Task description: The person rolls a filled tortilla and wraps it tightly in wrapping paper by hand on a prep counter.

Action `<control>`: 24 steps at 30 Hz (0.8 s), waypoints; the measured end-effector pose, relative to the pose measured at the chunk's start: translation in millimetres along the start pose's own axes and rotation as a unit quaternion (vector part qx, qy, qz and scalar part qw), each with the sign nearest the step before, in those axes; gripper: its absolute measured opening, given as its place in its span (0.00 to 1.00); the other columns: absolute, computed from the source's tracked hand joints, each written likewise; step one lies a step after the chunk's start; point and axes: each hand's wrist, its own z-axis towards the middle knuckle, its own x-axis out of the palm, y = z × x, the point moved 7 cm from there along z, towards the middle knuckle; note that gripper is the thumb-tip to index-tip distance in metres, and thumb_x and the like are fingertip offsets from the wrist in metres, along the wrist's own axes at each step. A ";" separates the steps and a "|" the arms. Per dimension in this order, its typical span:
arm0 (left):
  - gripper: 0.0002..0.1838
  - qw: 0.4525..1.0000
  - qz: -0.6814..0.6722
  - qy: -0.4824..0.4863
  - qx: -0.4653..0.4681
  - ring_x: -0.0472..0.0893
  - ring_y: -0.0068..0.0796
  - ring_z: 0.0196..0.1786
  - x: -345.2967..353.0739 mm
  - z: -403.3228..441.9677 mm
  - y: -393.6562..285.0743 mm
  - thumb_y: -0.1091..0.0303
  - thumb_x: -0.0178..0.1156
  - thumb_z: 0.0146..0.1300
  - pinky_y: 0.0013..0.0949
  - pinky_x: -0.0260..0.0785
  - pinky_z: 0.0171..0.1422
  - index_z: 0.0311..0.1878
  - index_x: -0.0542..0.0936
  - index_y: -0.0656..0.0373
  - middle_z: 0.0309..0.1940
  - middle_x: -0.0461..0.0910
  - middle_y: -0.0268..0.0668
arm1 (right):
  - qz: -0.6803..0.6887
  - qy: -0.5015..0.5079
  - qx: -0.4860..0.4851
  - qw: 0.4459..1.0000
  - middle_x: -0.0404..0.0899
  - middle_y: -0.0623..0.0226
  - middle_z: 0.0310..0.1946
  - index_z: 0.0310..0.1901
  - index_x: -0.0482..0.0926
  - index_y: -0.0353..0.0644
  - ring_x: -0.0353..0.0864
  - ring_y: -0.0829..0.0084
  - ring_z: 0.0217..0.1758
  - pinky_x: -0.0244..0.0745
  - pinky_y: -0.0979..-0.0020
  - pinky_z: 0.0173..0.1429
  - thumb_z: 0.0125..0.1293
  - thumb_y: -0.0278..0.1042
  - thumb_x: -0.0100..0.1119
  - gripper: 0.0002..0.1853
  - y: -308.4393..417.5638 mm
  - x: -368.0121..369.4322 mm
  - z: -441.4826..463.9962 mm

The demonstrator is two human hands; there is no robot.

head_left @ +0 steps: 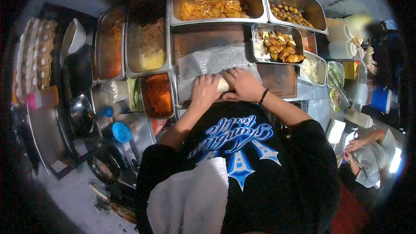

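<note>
A pale rolled wrap lies on white paper over a brown board, close in front of my body. My left hand is curled over the wrap's left part, with its fingers pressed together. From the right, my right hand grips the other part; it has a ring and a dark beaded bracelet. Most of the wrap is hidden beneath both hands. Just beyond my right hand stands a tray of browned meat pieces. Left of my left hand is a pan of red-orange filling.
Metal pans of orange sliced food and small round pieces line the back. A container of shredded white food and squeeze bottles stand right. Egg trays are far left. Another person works at lower right.
</note>
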 end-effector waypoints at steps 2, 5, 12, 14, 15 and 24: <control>0.36 0.999 -0.023 0.022 -0.030 0.78 0.41 0.52 -0.1 3.9 1.9 0.50 0.75 0.44 0.42 0.70 0.57 0.54 0.77 0.59 0.47 0.79 0.41 | -0.040 0.056 0.028 0.997 0.77 0.55 0.53 0.56 0.74 0.37 0.76 0.55 0.57 0.72 0.58 0.61 0.57 0.45 0.64 0.28 -4.7 18.1 -6.0; 0.32 0.997 -0.056 0.044 -0.023 0.80 0.41 0.48 1.9 9.7 4.9 0.52 0.77 0.40 0.42 0.71 0.54 0.48 0.80 0.59 0.41 0.81 0.44 | 0.010 0.054 0.068 0.996 0.82 0.55 0.45 0.50 0.76 0.40 0.81 0.53 0.48 0.76 0.55 0.55 0.52 0.49 0.69 0.28 -19.7 34.2 -2.9; 0.40 0.995 -0.030 -0.054 0.075 0.79 0.47 0.39 10.0 7.6 16.2 0.55 0.72 0.37 0.44 0.73 0.47 0.57 0.76 0.66 0.37 0.78 0.44 | -0.007 0.036 0.088 0.995 0.83 0.57 0.34 0.41 0.78 0.45 0.84 0.52 0.40 0.79 0.54 0.45 0.49 0.49 0.68 0.21 -44.0 77.2 0.9; 0.44 0.988 -0.021 -0.088 0.122 0.79 0.47 0.39 13.8 2.8 22.5 0.55 0.74 0.34 0.45 0.72 0.46 0.59 0.74 0.67 0.38 0.78 0.45 | -0.022 0.008 0.087 0.996 0.82 0.58 0.33 0.40 0.78 0.44 0.84 0.52 0.39 0.79 0.54 0.43 0.48 0.48 0.68 0.21 -46.3 71.4 -1.4; 0.46 0.991 -0.024 -0.053 0.123 0.79 0.48 0.40 10.5 3.6 23.1 0.55 0.75 0.34 0.45 0.72 0.47 0.60 0.74 0.66 0.38 0.79 0.44 | -0.019 0.005 0.076 0.997 0.81 0.59 0.31 0.40 0.77 0.44 0.84 0.53 0.38 0.78 0.54 0.42 0.48 0.48 0.68 0.21 -42.0 64.3 -1.2; 0.43 0.989 -0.063 -0.020 0.132 0.82 0.45 0.41 36.4 -7.5 46.1 0.52 0.79 0.38 0.43 0.75 0.48 0.57 0.75 0.64 0.42 0.82 0.44 | 0.021 0.044 0.057 0.997 0.83 0.57 0.30 0.46 0.78 0.47 0.85 0.53 0.35 0.80 0.53 0.40 0.49 0.53 0.69 0.26 -45.0 69.4 -4.2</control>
